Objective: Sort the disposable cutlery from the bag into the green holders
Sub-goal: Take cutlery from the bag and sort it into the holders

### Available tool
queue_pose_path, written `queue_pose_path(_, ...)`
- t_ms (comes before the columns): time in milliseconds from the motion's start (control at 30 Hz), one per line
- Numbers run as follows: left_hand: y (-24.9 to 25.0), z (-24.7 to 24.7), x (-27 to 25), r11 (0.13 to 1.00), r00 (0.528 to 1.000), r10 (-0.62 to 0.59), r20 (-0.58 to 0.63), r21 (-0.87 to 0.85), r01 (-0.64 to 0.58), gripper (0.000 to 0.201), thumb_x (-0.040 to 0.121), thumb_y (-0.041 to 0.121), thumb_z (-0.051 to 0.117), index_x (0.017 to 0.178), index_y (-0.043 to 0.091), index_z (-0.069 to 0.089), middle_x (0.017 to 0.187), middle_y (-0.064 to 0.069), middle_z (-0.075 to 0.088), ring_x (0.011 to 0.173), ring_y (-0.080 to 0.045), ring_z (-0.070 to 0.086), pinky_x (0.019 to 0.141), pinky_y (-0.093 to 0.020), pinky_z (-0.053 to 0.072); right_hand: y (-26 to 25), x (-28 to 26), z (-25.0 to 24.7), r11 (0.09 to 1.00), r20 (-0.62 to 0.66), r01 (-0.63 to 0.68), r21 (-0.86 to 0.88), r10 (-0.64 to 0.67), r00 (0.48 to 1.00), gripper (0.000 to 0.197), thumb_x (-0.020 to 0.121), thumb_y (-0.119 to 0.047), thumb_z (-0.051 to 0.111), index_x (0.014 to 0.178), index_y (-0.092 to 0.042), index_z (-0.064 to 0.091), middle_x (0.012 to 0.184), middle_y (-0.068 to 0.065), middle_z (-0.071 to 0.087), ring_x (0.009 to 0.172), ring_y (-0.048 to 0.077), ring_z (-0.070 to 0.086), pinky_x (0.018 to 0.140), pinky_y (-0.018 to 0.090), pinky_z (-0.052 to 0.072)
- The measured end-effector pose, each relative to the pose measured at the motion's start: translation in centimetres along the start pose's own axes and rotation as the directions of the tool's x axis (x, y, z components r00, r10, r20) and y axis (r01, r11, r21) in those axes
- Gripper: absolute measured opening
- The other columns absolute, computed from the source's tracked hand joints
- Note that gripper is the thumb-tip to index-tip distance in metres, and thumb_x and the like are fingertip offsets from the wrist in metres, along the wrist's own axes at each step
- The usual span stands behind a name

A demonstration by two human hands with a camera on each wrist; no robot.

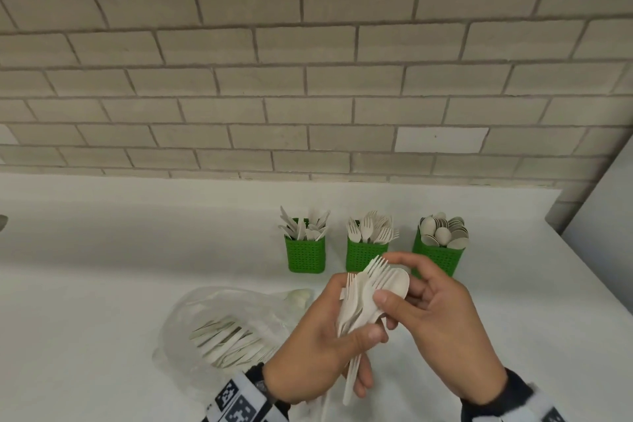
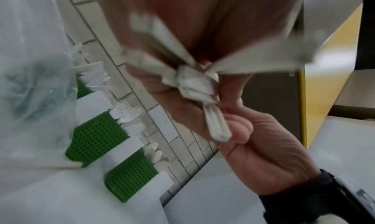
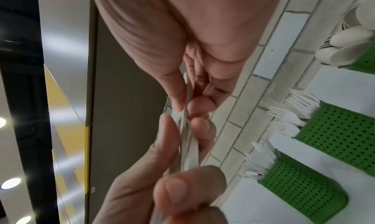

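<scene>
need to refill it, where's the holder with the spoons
In the head view the spoon holder stands rightmost of three green holders near the brick wall, right of the fork holder, partly behind the right hand.

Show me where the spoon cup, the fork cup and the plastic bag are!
spoon holder (image 1: 436, 259): head view, on its green perforated front wall.
fork holder (image 1: 363, 255): head view, on its green front wall below the forks.
plastic bag (image 1: 191, 315): head view, on the clear film left of the cutlery inside.
</scene>
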State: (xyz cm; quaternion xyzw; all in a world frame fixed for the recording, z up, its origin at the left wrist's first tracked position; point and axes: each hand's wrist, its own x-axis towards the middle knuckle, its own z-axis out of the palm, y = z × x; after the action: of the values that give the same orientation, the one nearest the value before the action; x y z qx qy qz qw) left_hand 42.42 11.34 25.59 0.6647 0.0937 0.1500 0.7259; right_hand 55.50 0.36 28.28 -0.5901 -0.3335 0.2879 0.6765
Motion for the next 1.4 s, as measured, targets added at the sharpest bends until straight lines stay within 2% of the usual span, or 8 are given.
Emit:
queue_pose_path(200, -0.7, 0.5, -0.2, 0.942, 0.997, -0.031, -0.077, -0.335, 0.003, 0.034, 0.093, 0.027, 0.058, 0.127, 0.022, 0.055, 0.081, -0.015, 0.055, 0.051, -0.021, 0.046, 0.046, -0.027, 0.044, 0.5, -0.1, 0.3, 0.997, 0.004, 0.026, 0.073, -0.026, 1.000, 0.019, 0.076, 0.004, 0.073, 0.091, -0.004, 0.063, 0.082, 0.018, 0.071, 0.057, 0.025, 0.057, 0.058, 0.031, 0.051)
queue_pose_path(300, -1.3, 0.4, -0.3, 0.957, 0.995, -0.040, -0.095, -0.288, 0.011, 0.035, 0.093, 0.027, 0.058, 0.128, 0.024, 0.055, 0.079, -0.013, 0.054, 0.047, -0.017, 0.040, 0.040, -0.019, 0.029, 1.2, -0.2, 0.2, 0.993, 0.020, 0.085, -0.078, -0.083, 0.996, 0.024, 0.077, 0.002, 0.077, 0.082, -0.020, 0.067, 0.076, 0.007, 0.069, 0.062, 0.017, 0.057, 0.057, 0.028, 0.049)
queue_pose_path(467, -1.5, 0.3, -0.6, 0.983, 0.997, 0.046, -0.065, -0.173, -0.057, 0.040, 0.092, 0.034, 0.061, 0.129, 0.028, 0.049, 0.078, -0.013, 0.052, 0.039, -0.014, 0.035, 0.041, -0.017, 0.025, 1.0, -0.2, -0.2, 0.975, 0.147, 0.087, -0.205, -0.057, 0.988, 0.021, 0.077, -0.017, 0.076, 0.089, -0.028, 0.063, 0.084, 0.009, 0.068, 0.074, 0.031, 0.063, 0.071, 0.051, 0.055)
queue_pose_path(567, -1.2, 0.0, -1.0, 0.989, 1.000, 0.005, -0.025, -0.150, -0.009, 0.045, 0.089, 0.038, 0.061, 0.131, 0.037, 0.045, 0.075, -0.007, 0.050, 0.041, -0.010, 0.028, 0.043, -0.016, 0.021, -0.3, 0.5, -1.4, 0.998, 0.160, 0.056, 0.023, -0.059, 0.985, 0.035, 0.069, -0.027, 0.074, 0.102, -0.025, 0.064, 0.097, 0.010, 0.067, 0.079, 0.026, 0.059, 0.064, 0.034, 0.051)
queue_pose_path(767, -0.4, -0.5, -1.6, 0.941, 0.990, -0.031, 0.140, -0.329, 0.076, 0.050, 0.092, 0.035, 0.065, 0.137, 0.032, 0.045, 0.070, -0.009, 0.049, 0.043, -0.012, 0.023, 0.042, -0.023, 0.014, -2.0, 1.7, -2.3, 0.996, 0.343, 0.063, -0.064, -0.037, 0.938, 0.035, 0.079, -0.009, 0.070, 0.111, -0.024, 0.067, 0.096, 0.006, 0.069, 0.082, 0.021, 0.060, 0.070, 0.029, 0.051)
queue_pose_path(1033, -1.5, -0.3, -0.8, 0.746, 0.961, 0.048, 0.271, -0.650, 0.146, 0.031, 0.104, 0.020, 0.044, 0.133, 0.010, 0.040, 0.072, -0.009, 0.047, 0.043, -0.012, 0.027, 0.041, -0.021, 0.023, -0.2, 1.4, -0.1, 0.992, 0.118, 0.096, -0.080, -0.086, 0.989, 0.018, 0.077, 0.014, 0.070, 0.076, 0.000, 0.058, 0.069, 0.006, 0.069, 0.057, 0.014, 0.057, 0.056, 0.026, 0.049)
queue_pose_path(1200, -1.2, -0.5, -0.6, 0.737, 0.951, 0.054, 0.304, -0.655, 0.167, 0.025, 0.105, 0.023, 0.042, 0.125, 0.010, 0.048, 0.070, -0.006, 0.048, 0.042, -0.011, 0.025, 0.041, -0.018, 0.023, -0.1, 1.1, 0.2, 0.991, 0.131, 0.100, -0.088, -0.088, 0.987, 0.022, 0.072, 0.000, 0.074, 0.080, -0.019, 0.067, 0.074, 0.005, 0.067, 0.061, 0.013, 0.057, 0.055, 0.029, 0.048)
queue_pose_path(1400, -1.7, -0.2, -0.2, 0.733, 0.964, 0.030, 0.262, -0.662, 0.157, 0.019, 0.103, 0.021, 0.047, 0.116, 0.008, 0.052, 0.068, -0.009, 0.049, 0.040, -0.011, 0.029, 0.041, -0.018, 0.025, 0.2, 1.0, -0.1, 0.958, 0.050, 0.205, -0.201, -0.200, 0.979, 0.025, 0.080, 0.003, 0.073, 0.074, -0.020, 0.067, 0.078, 0.008, 0.070, 0.071, 0.025, 0.064, 0.068, 0.046, 0.053)
